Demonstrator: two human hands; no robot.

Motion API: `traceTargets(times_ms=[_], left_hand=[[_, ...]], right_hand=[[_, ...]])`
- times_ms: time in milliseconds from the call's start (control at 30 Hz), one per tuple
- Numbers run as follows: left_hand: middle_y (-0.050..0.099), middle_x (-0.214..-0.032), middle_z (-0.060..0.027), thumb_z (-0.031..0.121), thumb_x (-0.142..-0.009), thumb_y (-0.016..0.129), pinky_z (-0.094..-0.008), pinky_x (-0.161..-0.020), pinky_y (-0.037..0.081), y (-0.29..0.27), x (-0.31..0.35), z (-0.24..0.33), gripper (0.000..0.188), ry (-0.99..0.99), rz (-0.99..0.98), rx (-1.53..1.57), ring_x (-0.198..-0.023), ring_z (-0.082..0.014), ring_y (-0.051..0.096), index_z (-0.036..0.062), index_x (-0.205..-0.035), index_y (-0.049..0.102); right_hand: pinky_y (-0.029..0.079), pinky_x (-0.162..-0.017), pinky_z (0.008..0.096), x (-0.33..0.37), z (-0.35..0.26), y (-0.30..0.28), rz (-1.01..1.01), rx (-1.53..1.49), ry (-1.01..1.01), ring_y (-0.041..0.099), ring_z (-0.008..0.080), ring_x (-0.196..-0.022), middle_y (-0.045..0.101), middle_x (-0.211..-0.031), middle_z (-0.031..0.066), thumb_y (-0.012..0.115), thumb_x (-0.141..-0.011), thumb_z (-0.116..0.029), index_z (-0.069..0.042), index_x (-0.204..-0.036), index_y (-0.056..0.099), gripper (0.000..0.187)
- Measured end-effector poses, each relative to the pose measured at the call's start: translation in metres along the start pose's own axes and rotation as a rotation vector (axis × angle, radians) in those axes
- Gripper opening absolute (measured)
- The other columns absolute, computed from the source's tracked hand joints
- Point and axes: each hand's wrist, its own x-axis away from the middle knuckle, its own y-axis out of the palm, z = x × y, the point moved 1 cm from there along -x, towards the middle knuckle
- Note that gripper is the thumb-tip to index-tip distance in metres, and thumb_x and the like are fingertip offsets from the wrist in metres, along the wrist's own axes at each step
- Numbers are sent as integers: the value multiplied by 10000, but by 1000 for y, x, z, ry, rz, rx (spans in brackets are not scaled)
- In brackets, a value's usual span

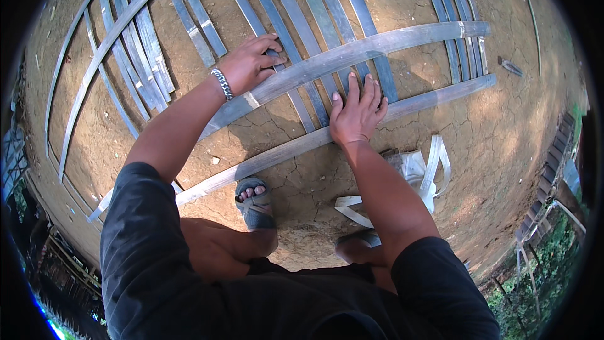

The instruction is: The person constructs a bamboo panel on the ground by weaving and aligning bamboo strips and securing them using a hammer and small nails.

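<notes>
My left hand (248, 66), with a braided bracelet at its wrist, bends its fingers over a narrow grey bamboo strip (242, 3). The fingertips look closed around this strip; the thumb is partly hidden. Just below that hand, a wide crosswise strip (352, 50) curves over the long narrow ones. My right hand (358, 113) lies palm down with fingers apart, thumb and fingertips resting on the lengthwise strips between the two crosswise pieces. Its palm covers part of the nearer crosswise strip (277, 156), which passes under it.
More strips (141, 44) lie at the left, others (450, 19) at the far right. A small knife-like tool (511, 67) rests on the cracked dirt ground. Pale looped bands (434, 167) lie beside my right forearm. My sandalled foot (255, 204) stands close to the nearer strip.
</notes>
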Motion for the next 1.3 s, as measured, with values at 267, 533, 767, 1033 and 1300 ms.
traceTargets(times_ms=[267, 533, 767, 1033, 1300], left_hand=[[616, -1380, -72, 106, -853, 780, -417, -1190, 429, 1, 3, 1, 377, -38, -16, 47, -1451, -279, 457, 93, -1228, 737], [631, -1372, -82, 55, -858, 763, -404, -1145, 485, 2, 3, 5, 364, -43, 4, 40, -1441, -276, 478, 83, -1219, 728], [623, -1374, -98, 65, -876, 741, -419, -1207, 412, 1, 4, 6, 362, -51, -13, 88, -1440, -295, 470, 56, -1236, 707], [604, -1396, -118, 51, -882, 728, -429, -1226, 380, 6, 5, 4, 369, -35, -1, 82, -1446, -301, 462, 36, -1248, 688], [604, -1398, -108, -36, -873, 635, -515, -1258, 297, 5, 8, 5, 395, -48, 1, 93, -1464, -311, 447, 59, -1254, 678]], right_hand=[[140, -1196, 676, 0, -1, -2, -6, 4, 1, 230, 374, -1528, 317, -1613, 178, 517, -1023, -447, -199, -1557, 417, 597], [128, -1207, 673, -1, -1, -1, -39, 14, 14, 209, 368, -1539, 293, -1627, 177, 492, -1035, -458, -211, -1565, 402, 592], [125, -1214, 665, 0, -1, -2, -44, 16, 21, 202, 358, -1544, 291, -1629, 172, 490, -1036, -461, -217, -1563, 403, 588], [120, -1215, 662, -1, -1, -2, -61, 35, 20, 195, 352, -1548, 279, -1635, 172, 475, -1042, -466, -217, -1575, 385, 595], [121, -1215, 659, -1, -2, -3, -47, 15, 20, 206, 355, -1540, 284, -1634, 172, 490, -1036, -455, -217, -1571, 395, 593]])
